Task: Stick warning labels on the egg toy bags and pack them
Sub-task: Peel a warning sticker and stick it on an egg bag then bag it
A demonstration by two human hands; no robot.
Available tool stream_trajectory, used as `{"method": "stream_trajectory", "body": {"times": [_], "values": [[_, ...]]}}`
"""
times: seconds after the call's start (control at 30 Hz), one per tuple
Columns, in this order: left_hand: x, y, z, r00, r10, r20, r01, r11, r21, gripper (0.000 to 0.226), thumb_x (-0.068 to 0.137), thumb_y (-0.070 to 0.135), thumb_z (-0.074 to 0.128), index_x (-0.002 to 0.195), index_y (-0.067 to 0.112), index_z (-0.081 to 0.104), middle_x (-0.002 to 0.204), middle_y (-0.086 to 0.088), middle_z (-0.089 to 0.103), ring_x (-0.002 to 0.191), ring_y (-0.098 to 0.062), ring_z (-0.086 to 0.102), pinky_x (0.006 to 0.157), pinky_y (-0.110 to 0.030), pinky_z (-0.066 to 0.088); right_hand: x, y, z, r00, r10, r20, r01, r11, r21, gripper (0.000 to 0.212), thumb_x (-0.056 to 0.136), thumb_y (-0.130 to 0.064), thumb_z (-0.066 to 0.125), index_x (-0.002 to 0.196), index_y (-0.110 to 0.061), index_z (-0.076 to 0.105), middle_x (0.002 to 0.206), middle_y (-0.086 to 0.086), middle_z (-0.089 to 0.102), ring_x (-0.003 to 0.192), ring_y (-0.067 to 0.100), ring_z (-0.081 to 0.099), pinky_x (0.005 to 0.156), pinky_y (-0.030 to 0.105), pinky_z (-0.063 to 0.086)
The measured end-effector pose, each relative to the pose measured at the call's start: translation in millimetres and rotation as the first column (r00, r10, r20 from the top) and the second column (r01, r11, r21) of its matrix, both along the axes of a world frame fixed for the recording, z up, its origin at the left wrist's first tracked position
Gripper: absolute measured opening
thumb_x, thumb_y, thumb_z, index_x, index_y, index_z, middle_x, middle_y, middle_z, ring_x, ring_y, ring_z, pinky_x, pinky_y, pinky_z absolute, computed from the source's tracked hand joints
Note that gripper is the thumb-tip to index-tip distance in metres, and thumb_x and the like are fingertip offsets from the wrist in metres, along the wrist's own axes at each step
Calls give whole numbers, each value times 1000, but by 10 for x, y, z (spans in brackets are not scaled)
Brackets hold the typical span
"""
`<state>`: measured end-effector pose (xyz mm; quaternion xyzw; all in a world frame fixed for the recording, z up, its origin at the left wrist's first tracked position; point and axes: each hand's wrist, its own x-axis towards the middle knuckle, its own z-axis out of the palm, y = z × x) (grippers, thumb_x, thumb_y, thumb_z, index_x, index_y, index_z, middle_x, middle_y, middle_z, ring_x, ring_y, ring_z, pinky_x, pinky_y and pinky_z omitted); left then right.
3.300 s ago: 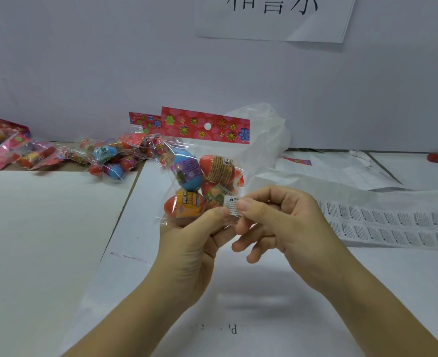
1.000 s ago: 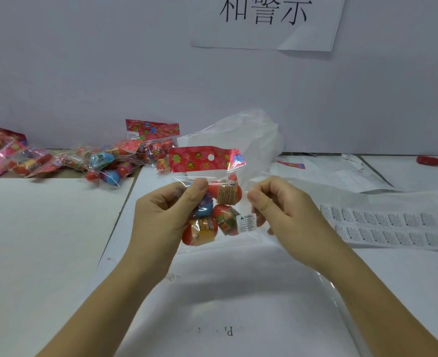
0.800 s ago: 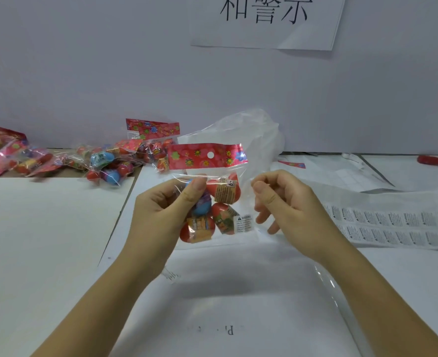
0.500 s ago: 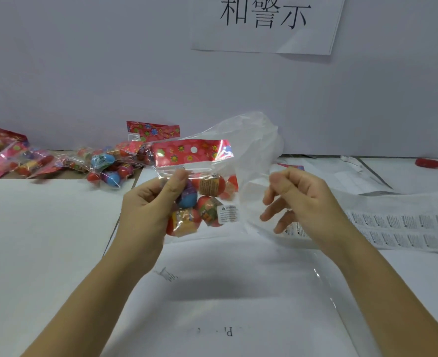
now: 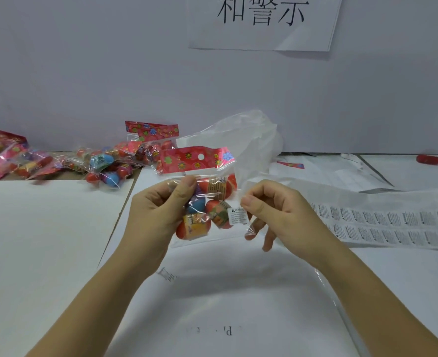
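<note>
A white sheet [image 5: 225, 292] covers the near part of the table [image 5: 45, 240]. Above it, both hands hold up one egg toy bag [image 5: 214, 191]. The left hand [image 5: 158, 210] grips its left side, fingers curled and thumb pressed on the front. The right hand [image 5: 277, 212] pinches the right edge just above the stuck-on warning label [image 5: 237, 215]. A strip of unused labels [image 5: 393, 222] lies to the right. Farther back stands a crumpled clear plastic bag [image 5: 254, 140], with a pile of egg toy bags [image 5: 104, 163] at far left.
</note>
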<state>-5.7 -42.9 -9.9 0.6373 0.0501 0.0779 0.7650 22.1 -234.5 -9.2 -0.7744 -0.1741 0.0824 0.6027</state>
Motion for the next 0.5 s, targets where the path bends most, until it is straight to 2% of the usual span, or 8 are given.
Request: {"method": "stream_trajectory", "body": {"times": [0.17,0.23,0.3,0.33,0.4,0.5], "values": [[11,31,-2,999,4,34,-5,999,41,30,58,52,67,74,30,80,79,-3,77,67,-17,73,56,-27,59,-16,19,-49,992,-47,115,60,992,-108,17,97,-33,52,85,-22,56,70,-11,65,61,17,70,41,27,46],[8,43,-7,999,7,41,-9,999,42,30,58,53,67,75,33,80,81,-2,77,70,-17,74,58,-27,60,-18,28,-48,999,-27,38,28,999,-16,18,95,-39,52,88,-23,56,71,-8,65,62,21,70,39,28,46],[11,43,-5,999,21,38,-22,999,23,30,56,54,67,74,33,79,82,-2,77,72,-18,74,58,-27,60,-18,28,-24,993,47,-112,-40,997,67,34,85,-57,56,94,-24,55,71,-8,66,62,26,70,38,27,45],[13,40,-3,999,25,36,-25,1000,7,30,56,53,67,74,32,80,83,-2,77,72,-18,74,58,-27,60,-20,24,-18,983,93,-156,-85,995,57,42,79,-63,58,95,-24,55,72,-7,67,63,27,70,37,26,45],[12,25,5,999,16,37,-16,1000,-15,28,57,51,67,73,31,80,82,-1,77,70,-16,74,55,-27,59,-26,27,-28,975,156,-157,-156,988,11,41,77,-61,61,90,-22,57,70,-5,67,64,27,71,38,25,45],[-2,4,10,999,-21,39,23,998,-51,27,60,47,64,74,30,80,82,-1,77,70,-15,73,53,-24,57,-31,46,-44,974,187,-131,-183,982,39,34,80,-51,61,82,-17,55,66,-4,65,64,28,71,38,25,46]]}}
